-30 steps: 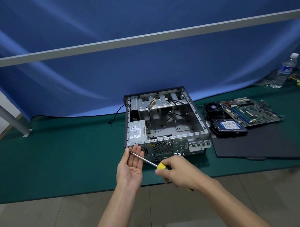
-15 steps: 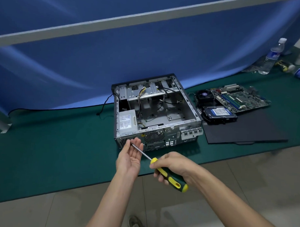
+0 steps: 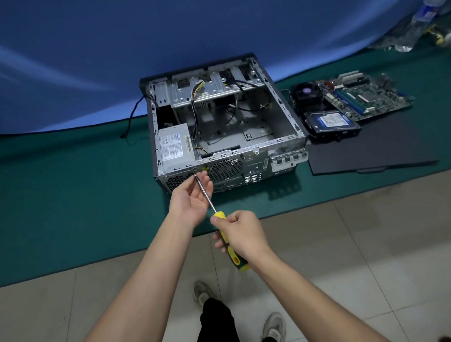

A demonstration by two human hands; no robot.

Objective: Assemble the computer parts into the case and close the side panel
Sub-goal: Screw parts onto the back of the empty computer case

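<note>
Right hand (image 3: pixel 242 236) wrapped round the yellow-and-green handled screwdriver (image 3: pixel 228 244); its steel shaft runs toward 11 o'clock. Left hand (image 3: pixel 191 197) spread palm-up, fingers steadying the shaft near its tip at the rear face of the open grey sheet-metal computer case (image 3: pixel 221 127) on the green mat (image 3: pixel 52 190). At 2 o'clock: flat black side panel (image 3: pixel 373 153), blue-labelled hard drive (image 3: pixel 332 123), black cooler fan (image 3: pixel 307 93), green motherboard (image 3: pixel 362 95), all outside the case. Judgement: motherboard stiff but fragile; hold by edges. Panel light, thin-edged.

Case (image 3: pixel 285 116) top open; cables (image 3: pixel 196 111), drive cage (image 3: pixel 209 93) crowd far side
</note>
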